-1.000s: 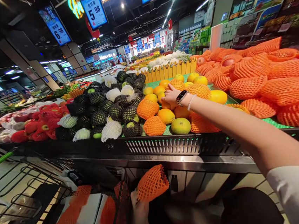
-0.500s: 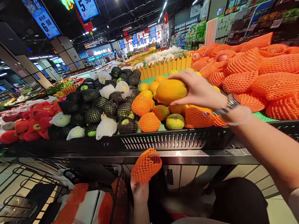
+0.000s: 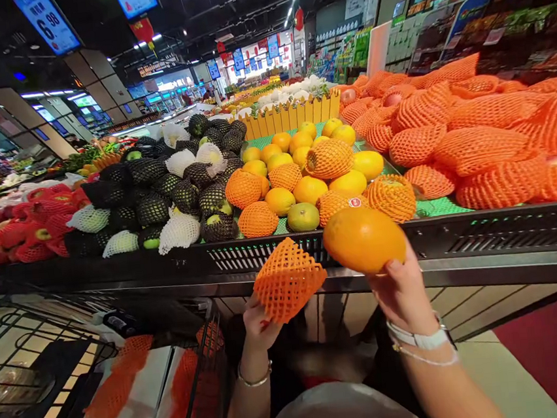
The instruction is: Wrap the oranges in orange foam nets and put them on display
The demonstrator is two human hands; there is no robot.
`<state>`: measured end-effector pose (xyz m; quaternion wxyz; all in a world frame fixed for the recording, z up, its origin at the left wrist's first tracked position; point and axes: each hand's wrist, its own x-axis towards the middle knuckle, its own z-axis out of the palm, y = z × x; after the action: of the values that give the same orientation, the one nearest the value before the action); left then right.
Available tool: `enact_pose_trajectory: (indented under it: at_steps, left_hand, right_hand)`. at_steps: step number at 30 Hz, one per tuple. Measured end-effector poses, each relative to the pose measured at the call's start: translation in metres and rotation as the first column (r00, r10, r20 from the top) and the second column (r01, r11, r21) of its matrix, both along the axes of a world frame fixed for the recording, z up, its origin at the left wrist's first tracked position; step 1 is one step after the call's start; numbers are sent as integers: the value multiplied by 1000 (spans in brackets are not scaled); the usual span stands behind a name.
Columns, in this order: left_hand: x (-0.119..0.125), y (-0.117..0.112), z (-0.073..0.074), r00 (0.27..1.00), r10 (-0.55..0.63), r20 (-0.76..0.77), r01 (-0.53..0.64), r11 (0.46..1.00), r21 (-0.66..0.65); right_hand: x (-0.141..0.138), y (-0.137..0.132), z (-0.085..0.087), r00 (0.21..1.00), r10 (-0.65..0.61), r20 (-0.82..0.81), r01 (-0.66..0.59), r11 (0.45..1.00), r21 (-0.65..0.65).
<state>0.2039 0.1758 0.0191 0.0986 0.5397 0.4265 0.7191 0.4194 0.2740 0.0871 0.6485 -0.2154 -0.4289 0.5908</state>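
My right hand (image 3: 400, 284) grips a smooth yellow-orange mango (image 3: 364, 240) from below and the right side, holding it up in front of the display's edge. To its left, my left hand (image 3: 261, 324) is closed on the lower end of an orange foam net sleeve (image 3: 289, 281). The sleeve is puffed out, and its wider end tilts toward the mango without touching it. Behind both hands lies a pile of yellow mangoes (image 3: 310, 190), some bare and some in orange foam nets. A greenish mango (image 3: 303, 217) sits at the front.
Black-netted fruit (image 3: 153, 209) and red-netted fruit (image 3: 43, 222) are piled on the left, large orange-netted fruit (image 3: 491, 142) on the right. A black slatted rim (image 3: 244, 257) fronts the display. A wire cart (image 3: 38, 324) with a white box (image 3: 135, 407) and orange nets stands at lower left.
My right hand has drawn the mango from above the pile toward me and turned to hold it from below. My left hand has moved up and right with the foam sleeve.
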Motion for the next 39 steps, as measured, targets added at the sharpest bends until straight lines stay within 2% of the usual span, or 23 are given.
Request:
enact_pose_trajectory:
  at_steps: [3,5,7,9,11,13,15,17,20,23,25,26,28,30,33,35,36,37,39]
  left_hand:
    - [6,-4,18,960,-92,-263,103,994,28]
    - [9,-6,27,907,-98,-409,117,993,20]
    - [11,-6,32,869,-61,-491,85,996,27]
    - [11,-4,33,872,-47,-487,56,998,4]
    - [12,-1,31,911,-102,-400,65,992,-103]
    - [13,1,28,951,-175,-253,119,968,-223]
    - [15,3,26,956,-234,-174,183,946,-266]
    - [17,3,27,933,-261,-246,203,950,-238]
    - [21,4,36,857,-245,-453,182,967,-179]
    - [24,7,44,860,-137,-491,121,991,-64]
    - [26,9,43,897,19,-441,29,994,102]
    - [28,9,41,906,105,-409,-20,978,207]
    - [33,8,33,903,291,-315,-158,909,385]
    - [41,8,28,889,421,-180,-308,841,444]
    - [51,10,31,856,511,76,-487,751,446]
    - [55,11,38,868,449,212,-493,728,477]
    - [56,11,42,890,389,240,-457,751,477]
    - [57,9,45,923,312,226,-383,809,446]
    - [57,4,49,977,161,140,-196,935,296]
  right_hand:
    - [-7,-7,-22,995,87,41,-79,984,-159]
    - [-10,-9,-32,990,131,52,-119,976,-184]
    - [-10,-10,-37,986,165,39,-155,972,-177]
    - [-9,-10,-38,981,195,25,-189,971,-143]
    - [-6,-11,-39,976,216,43,-211,973,-96]
    - [-3,-10,-41,971,225,82,-220,973,-63]
    - [1,-7,-45,965,233,123,-228,972,-55]
    - [5,-3,-50,953,249,172,-245,968,-47]
    - [11,3,-56,927,252,278,-265,964,11]
    - [13,4,-59,889,301,345,-342,937,64]
    - [11,0,-59,875,352,333,-393,917,63]
    - [8,-3,-59,873,371,315,-408,911,58]
    - [1,-11,-59,879,387,278,-415,909,45]
    - [-7,-19,-58,885,393,248,-413,910,31]
    - [-17,-26,-59,897,397,192,-405,914,2]
    - [-21,-28,-61,898,414,148,-415,909,-21]
    - [-22,-27,-63,900,416,129,-415,909,-32]
    - [-23,-26,-66,906,407,117,-405,913,-42]
    - [-24,-23,-71,924,360,125,-356,933,-57]
